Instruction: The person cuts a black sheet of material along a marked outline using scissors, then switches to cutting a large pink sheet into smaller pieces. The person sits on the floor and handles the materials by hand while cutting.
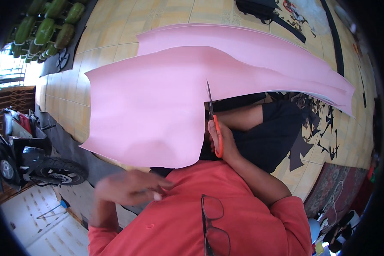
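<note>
A large pink sheet (147, 102) lies across my lap and the floor, with a folded or second layer behind it. My right hand (228, 141) is closed around orange-handled scissors (218, 136) at the sheet's inner corner. One dark blade lies on top of the pink surface, pointing away from me; the other blade is mostly hidden. My left hand (130, 187) is raised in front of my red shirt, near the sheet's near edge and apart from it. Motion blurs its fingers, and I see nothing clearly held in them.
Dark scraps (301, 151) litter the tiled floor on the right. Black material (258, 9) lies at the far right. A motorbike (30, 153) stands at the left, below stacked green cylinders (45, 30). Eyeglasses (213, 222) hang from my shirt.
</note>
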